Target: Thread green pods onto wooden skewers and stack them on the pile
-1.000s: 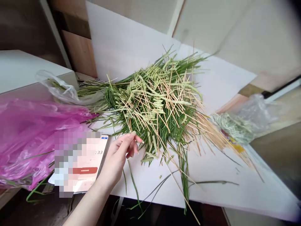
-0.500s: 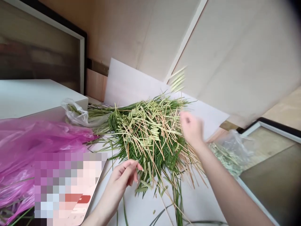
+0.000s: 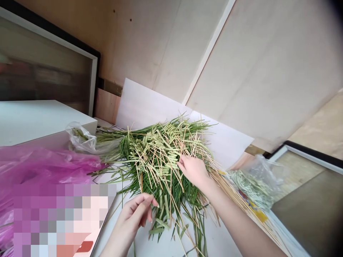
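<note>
A heap of long dark green stems (image 3: 163, 182), apparently garlic chives, lies in front of me. Many wooden skewers (image 3: 157, 157) threaded with short pale green pieces are spread over it. My right hand (image 3: 194, 171) reaches onto the right of the heap. Its fingers are closed beside a column of threaded pieces (image 3: 172, 159); what they hold is hidden. My left hand (image 3: 138, 212) hovers at the heap's near left edge, thumb and index finger pinched and the others curled. I cannot make out anything between them.
Pink plastic (image 3: 53, 164) and a partly pixelated phone (image 3: 103, 217) lie at left, near a white box (image 3: 43, 117). Clear bags (image 3: 84, 139) and bare skewers (image 3: 241, 203) flank the heap. A white panel (image 3: 152, 103) and wall stand behind it.
My right hand has come down and left onto the heap; the skewer with green pieces raised above it earlier is no longer seen upright. My left hand keeps its pinch. The view has tilted slightly.
</note>
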### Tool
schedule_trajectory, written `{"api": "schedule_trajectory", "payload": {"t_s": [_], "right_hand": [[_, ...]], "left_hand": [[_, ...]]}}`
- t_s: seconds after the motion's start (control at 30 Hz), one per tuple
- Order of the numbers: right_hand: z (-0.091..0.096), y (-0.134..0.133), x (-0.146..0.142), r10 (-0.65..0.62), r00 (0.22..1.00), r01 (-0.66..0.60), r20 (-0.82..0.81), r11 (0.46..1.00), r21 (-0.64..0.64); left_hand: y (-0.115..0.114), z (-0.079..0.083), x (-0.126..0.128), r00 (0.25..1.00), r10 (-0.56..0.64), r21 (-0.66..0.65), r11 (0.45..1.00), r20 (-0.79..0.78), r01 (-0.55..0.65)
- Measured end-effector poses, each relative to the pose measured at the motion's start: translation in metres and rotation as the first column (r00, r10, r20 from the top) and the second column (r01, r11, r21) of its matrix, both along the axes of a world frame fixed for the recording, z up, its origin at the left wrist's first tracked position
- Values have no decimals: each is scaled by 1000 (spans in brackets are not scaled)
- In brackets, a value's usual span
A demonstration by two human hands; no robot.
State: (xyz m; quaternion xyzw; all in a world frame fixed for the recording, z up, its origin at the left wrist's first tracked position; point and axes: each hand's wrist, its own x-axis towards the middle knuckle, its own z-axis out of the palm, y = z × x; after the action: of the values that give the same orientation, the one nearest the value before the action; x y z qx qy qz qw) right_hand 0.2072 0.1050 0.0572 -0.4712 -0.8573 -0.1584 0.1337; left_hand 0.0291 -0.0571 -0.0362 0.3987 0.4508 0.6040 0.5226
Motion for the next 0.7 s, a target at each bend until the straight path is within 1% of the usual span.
{"api": "schedule_trajectory", "payload": {"t_s": [0.07,0.13,0.23,0.3,0.33,0.4,0.47,0.53,0.57,0.63,0.7], "right_hand": [[-7,-15,17,38,995,-36,-97,999,24],[-20,-33,44,70,980,-61,-188,997,56],[-50,-51,105,79,963,-55,-259,994,99],[-71,-55,157,35,962,-11,-272,996,87],[-81,-54,184,-13,960,33,-280,997,68],[-100,-51,237,-155,941,173,-301,984,34],[-117,-45,282,-337,883,358,-326,934,3],[-130,-38,313,-494,804,506,-330,861,-54],[-136,-35,323,-553,767,558,-324,825,-88],[-147,-27,334,-637,709,624,-303,766,-152],[-154,-18,336,-683,677,656,-274,729,-197]], "left_hand": [[1,-1,-1,1000,7,-9,1000,-24,-8],[2,-4,-4,998,32,-18,999,-52,-33],[6,-13,-8,994,78,-37,996,-78,-81],[10,-19,-9,993,92,-49,994,-79,-96],[11,-22,-8,993,91,-54,994,-77,-95],[13,-25,-5,994,80,-63,994,-78,-85],[13,-23,-2,994,63,-66,995,-93,-69],[12,-19,0,991,51,-60,996,-122,-59],[12,-16,0,989,45,-56,997,-137,-54],[10,-12,1,986,36,-50,998,-163,-44],[10,-9,0,984,35,-51,998,-177,-45]]}}
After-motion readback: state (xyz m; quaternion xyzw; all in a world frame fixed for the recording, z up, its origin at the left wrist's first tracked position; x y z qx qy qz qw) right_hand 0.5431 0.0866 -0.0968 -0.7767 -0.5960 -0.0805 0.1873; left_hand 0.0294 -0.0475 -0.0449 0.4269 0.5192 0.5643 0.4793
